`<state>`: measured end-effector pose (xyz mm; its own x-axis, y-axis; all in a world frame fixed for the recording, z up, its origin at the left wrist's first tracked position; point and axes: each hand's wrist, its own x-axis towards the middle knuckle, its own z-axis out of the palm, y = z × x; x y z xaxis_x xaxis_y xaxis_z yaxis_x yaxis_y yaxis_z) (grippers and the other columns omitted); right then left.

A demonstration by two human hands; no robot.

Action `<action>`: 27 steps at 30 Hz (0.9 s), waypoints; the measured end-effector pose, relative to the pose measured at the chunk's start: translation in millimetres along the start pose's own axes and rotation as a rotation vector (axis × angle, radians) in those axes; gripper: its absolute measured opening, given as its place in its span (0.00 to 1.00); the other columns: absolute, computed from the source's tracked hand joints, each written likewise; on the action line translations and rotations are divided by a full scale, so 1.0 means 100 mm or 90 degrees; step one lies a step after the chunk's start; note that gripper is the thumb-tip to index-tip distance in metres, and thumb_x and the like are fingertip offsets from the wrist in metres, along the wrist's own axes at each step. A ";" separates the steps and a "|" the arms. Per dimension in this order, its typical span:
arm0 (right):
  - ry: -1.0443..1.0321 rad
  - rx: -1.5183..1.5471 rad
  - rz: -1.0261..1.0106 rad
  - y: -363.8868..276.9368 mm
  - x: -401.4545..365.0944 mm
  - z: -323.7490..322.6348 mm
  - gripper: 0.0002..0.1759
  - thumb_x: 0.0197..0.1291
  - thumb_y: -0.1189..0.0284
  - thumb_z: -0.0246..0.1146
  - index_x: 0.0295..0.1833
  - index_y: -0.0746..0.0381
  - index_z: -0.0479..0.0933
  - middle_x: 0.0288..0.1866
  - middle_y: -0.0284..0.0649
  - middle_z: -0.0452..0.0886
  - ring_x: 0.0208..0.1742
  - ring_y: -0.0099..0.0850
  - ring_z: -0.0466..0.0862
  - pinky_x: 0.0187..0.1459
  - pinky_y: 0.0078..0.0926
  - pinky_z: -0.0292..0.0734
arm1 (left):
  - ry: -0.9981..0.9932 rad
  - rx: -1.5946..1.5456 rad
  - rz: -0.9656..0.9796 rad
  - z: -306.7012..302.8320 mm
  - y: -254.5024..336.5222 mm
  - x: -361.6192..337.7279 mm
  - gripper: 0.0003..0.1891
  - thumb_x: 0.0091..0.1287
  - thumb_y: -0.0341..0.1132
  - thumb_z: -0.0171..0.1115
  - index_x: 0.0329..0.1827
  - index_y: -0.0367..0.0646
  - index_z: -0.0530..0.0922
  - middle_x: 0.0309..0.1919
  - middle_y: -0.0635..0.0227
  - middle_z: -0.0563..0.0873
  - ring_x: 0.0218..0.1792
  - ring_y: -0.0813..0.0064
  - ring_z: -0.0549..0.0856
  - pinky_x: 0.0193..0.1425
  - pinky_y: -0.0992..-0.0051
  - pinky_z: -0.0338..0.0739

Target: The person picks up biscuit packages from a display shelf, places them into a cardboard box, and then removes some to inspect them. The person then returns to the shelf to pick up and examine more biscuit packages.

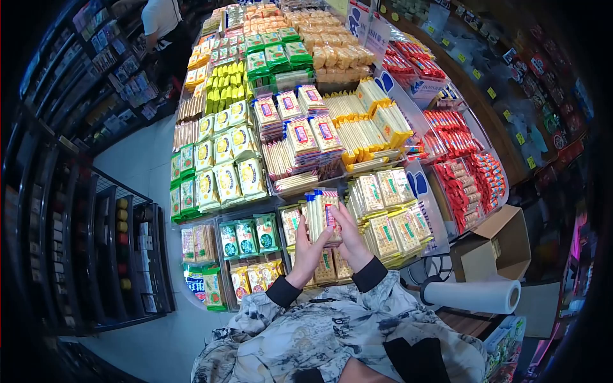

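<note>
Between both hands is a small bundle of biscuit packets [331,199] with red, white and blue wrapping, above the front of the snack display. My left hand [309,250] grips the bundle's left side, thumb across the front. On its right side, my right hand [350,237] is closed round it. Just behind stand stacks of similar red-striped packets [300,137]. Cream-coloured packets with green print [386,233] lie to the right of my hands, and more cracker packets [324,265] sit beneath them, partly hidden by my hands and sleeves.
Green packets [246,237] and white-and-yellow packets [225,182] fill the left compartments. Clear dividers [424,198] separate red-wrapped snacks [456,191] at right. An open cardboard box [491,246] and a roll of clear film [472,296] stand near my right. Another person [161,22] stands far left.
</note>
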<state>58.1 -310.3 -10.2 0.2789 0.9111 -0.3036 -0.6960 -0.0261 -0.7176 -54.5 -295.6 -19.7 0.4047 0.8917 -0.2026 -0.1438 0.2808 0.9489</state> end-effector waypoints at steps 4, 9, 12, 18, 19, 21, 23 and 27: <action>-0.006 0.005 0.004 0.00 0.00 0.01 0.19 0.67 0.68 0.52 0.62 0.60 0.65 0.51 0.35 0.76 0.49 0.22 0.78 0.50 0.22 0.74 | 0.007 -0.066 -0.017 0.05 0.10 -0.12 0.40 0.62 0.35 0.64 0.72 0.36 0.50 0.54 0.61 0.73 0.52 0.75 0.77 0.53 0.76 0.74; 0.010 0.021 -0.020 -0.02 -0.03 0.11 0.21 0.67 0.69 0.52 0.63 0.62 0.63 0.52 0.36 0.75 0.49 0.22 0.78 0.48 0.20 0.75 | 0.051 -0.179 -0.068 0.09 0.10 -0.18 0.39 0.61 0.30 0.64 0.71 0.39 0.49 0.51 0.62 0.75 0.49 0.76 0.79 0.47 0.79 0.76; 0.002 -0.018 -0.063 -0.06 -0.01 0.24 0.25 0.67 0.70 0.53 0.67 0.63 0.59 0.54 0.36 0.74 0.49 0.21 0.78 0.49 0.20 0.75 | 0.024 -0.224 -0.097 0.06 0.13 -0.23 0.31 0.62 0.30 0.63 0.66 0.42 0.57 0.48 0.65 0.77 0.48 0.77 0.79 0.49 0.77 0.75; -0.073 -0.109 -0.098 -0.11 0.14 0.55 0.30 0.65 0.70 0.57 0.69 0.64 0.56 0.55 0.38 0.73 0.52 0.21 0.75 0.50 0.19 0.73 | 0.114 -0.329 -0.058 0.02 0.30 -0.12 0.20 0.63 0.34 0.61 0.57 0.46 0.66 0.43 0.71 0.79 0.43 0.79 0.79 0.51 0.71 0.73; -0.092 -0.133 -0.104 -0.12 0.17 0.60 0.30 0.65 0.70 0.57 0.69 0.64 0.56 0.55 0.39 0.73 0.52 0.21 0.75 0.51 0.19 0.73 | 0.123 -0.344 -0.063 0.00 0.32 -0.11 0.19 0.63 0.35 0.60 0.55 0.47 0.67 0.42 0.71 0.79 0.42 0.79 0.79 0.50 0.72 0.73; -0.095 -0.157 -0.083 -0.15 0.24 0.68 0.30 0.64 0.70 0.58 0.69 0.64 0.56 0.55 0.40 0.74 0.52 0.21 0.75 0.51 0.19 0.73 | 0.138 -0.340 -0.060 -0.05 0.32 -0.04 0.17 0.63 0.37 0.60 0.52 0.48 0.68 0.41 0.72 0.79 0.41 0.79 0.79 0.49 0.71 0.74; -0.125 -0.180 -0.093 -0.11 0.35 0.71 0.32 0.64 0.71 0.58 0.70 0.66 0.54 0.56 0.40 0.73 0.52 0.21 0.75 0.53 0.19 0.72 | 0.158 -0.356 -0.047 -0.09 0.36 0.03 0.15 0.63 0.36 0.59 0.50 0.49 0.69 0.40 0.73 0.79 0.41 0.79 0.79 0.48 0.70 0.74; -0.135 -0.187 -0.077 -0.07 0.48 0.72 0.32 0.64 0.72 0.58 0.70 0.66 0.54 0.56 0.41 0.73 0.54 0.21 0.74 0.53 0.19 0.71 | 0.175 -0.407 -0.044 -0.19 0.39 0.19 0.18 0.62 0.35 0.60 0.54 0.47 0.67 0.43 0.70 0.78 0.42 0.80 0.78 0.46 0.75 0.76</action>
<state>28.9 -236.7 25.9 0.1836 0.9788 -0.0910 -0.4381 -0.0014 -0.8989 -69.3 -261.6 8.8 0.2016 0.8981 -0.3909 -0.6632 0.4188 0.6203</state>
